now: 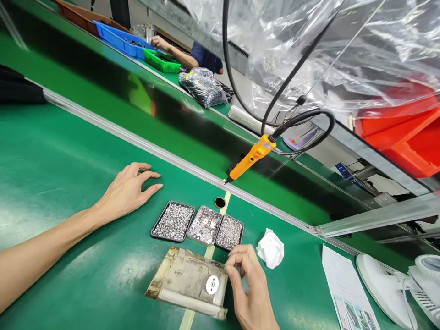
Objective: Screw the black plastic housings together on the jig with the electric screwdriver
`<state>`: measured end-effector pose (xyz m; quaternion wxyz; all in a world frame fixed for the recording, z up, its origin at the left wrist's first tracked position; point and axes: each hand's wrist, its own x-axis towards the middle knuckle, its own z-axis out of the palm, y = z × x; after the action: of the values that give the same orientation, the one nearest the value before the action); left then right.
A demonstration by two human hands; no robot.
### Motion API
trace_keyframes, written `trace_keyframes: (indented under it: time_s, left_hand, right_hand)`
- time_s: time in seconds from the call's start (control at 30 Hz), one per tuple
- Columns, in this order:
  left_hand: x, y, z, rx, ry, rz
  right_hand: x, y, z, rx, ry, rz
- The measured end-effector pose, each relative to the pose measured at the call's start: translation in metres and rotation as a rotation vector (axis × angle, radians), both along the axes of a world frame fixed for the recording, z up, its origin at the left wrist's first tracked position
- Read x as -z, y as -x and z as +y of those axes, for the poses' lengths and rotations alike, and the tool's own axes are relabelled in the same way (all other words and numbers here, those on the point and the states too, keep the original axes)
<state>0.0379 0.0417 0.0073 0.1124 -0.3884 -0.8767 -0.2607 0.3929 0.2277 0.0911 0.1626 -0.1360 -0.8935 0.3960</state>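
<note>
My left hand rests on the green bench with its fingers apart and nothing in them. At the lower middle my right hand is closed in a pinch by the right edge of a flat, tape-wrapped block; what sits between the fingertips, if anything, is too small to make out. On that block lies a round white metal disc with small holes. Just beyond stand three shallow trays of small metal parts: a left tray, a middle tray and a right tray.
An orange electric screwdriver hangs on a cable above the trays. A small dark round cap, crumpled white tissue, printed sheet and white fan are around. Behind the partition, a co-worker's arm reaches over bins.
</note>
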Motion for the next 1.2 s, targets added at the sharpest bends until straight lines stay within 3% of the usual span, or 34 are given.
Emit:
trace_keyframes:
  time_s: [0.1,0.33,0.83,1.2]
  left_hand:
    - [-0.004,-0.002,0.0,-0.007,0.005,-0.017]
    - [-0.013,-0.008,0.001,-0.011,0.014,-0.032]
    - [-0.015,-0.009,0.0,-0.016,0.02,-0.046]
    - [-0.016,-0.01,0.001,-0.009,0.018,-0.054]
  right_hand:
    - [-0.001,-0.006,-0.013,-0.068,0.016,-0.02]
    - [0.0,-0.006,-0.021,-0.048,-0.084,-0.078]
    - [0.0,-0.011,-0.01,-0.126,-0.067,-0.038]
    - [0.001,-0.011,-0.011,-0.105,-0.093,-0.03]
